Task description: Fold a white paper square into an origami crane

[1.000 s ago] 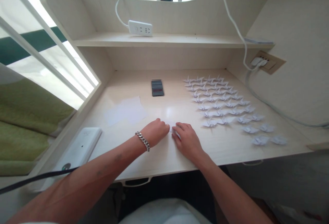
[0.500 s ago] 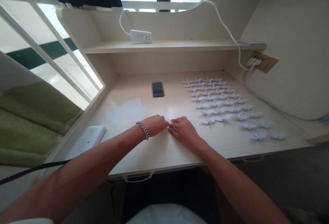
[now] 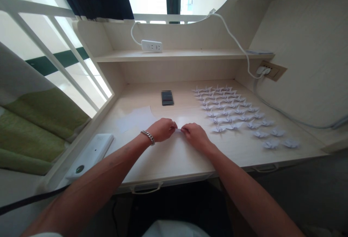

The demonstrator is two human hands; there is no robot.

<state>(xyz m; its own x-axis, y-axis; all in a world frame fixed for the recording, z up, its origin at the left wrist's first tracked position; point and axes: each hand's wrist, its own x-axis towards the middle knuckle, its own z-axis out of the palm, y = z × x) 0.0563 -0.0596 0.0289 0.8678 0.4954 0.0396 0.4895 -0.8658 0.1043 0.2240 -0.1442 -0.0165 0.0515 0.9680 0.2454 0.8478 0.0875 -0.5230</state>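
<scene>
A small folded piece of white paper (image 3: pixel 178 130) stretches between my two hands over the middle of the desk. My left hand (image 3: pixel 163 129), with a chain bracelet (image 3: pixel 148 136) at its wrist, pinches the paper's left end. At its right end, the fingers of my right hand (image 3: pixel 196 134) close on it too. Most of the paper is hidden by my fingers. To the right, several white folded paper cranes (image 3: pixel 231 106) stand in rows. Flat sheets of white paper (image 3: pixel 136 118) lie left of my hands.
A dark pixelated rectangle (image 3: pixel 167 98) lies toward the back of the desk (image 3: pixel 168 161). At the left edge sits a white box-like device (image 3: pixel 91 153). A power strip (image 3: pixel 151 46) rests on the shelf, and a white cable runs to the wall socket (image 3: pixel 273 71).
My hands have drawn slightly apart, and the strip of paper between them now shows. The left fingers have turned from a fist-like pose to a pinch. The camera view has tilted up slightly.
</scene>
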